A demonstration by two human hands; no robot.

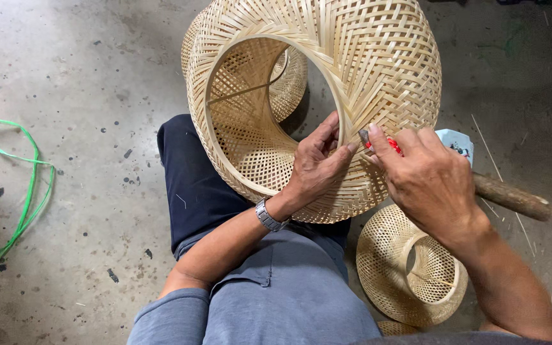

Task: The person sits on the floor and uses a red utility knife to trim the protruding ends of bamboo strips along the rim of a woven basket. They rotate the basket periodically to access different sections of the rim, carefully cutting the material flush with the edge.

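Nearby, a smaller basket (pixel 410 268) and wooden stick (pixel 512 197) flank the right hand (pixel 432 182).

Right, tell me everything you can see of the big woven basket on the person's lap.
The big woven basket is pale, bamboo-like strip, drum-shaped, in a diagonal weave, with a smooth hoop rim. It lies tipped on its side on the lap, its opening facing the camera, open lattice showing inside. The left hand grips the rim; the right hand presses a small red-handled tool against it.

Craft workshop: stained concrete floor (pixel 84 211), woven bamboo shades (pixel 327 83), loose splints (pixel 499 172), wooden-handled tool (pixel 512 197).
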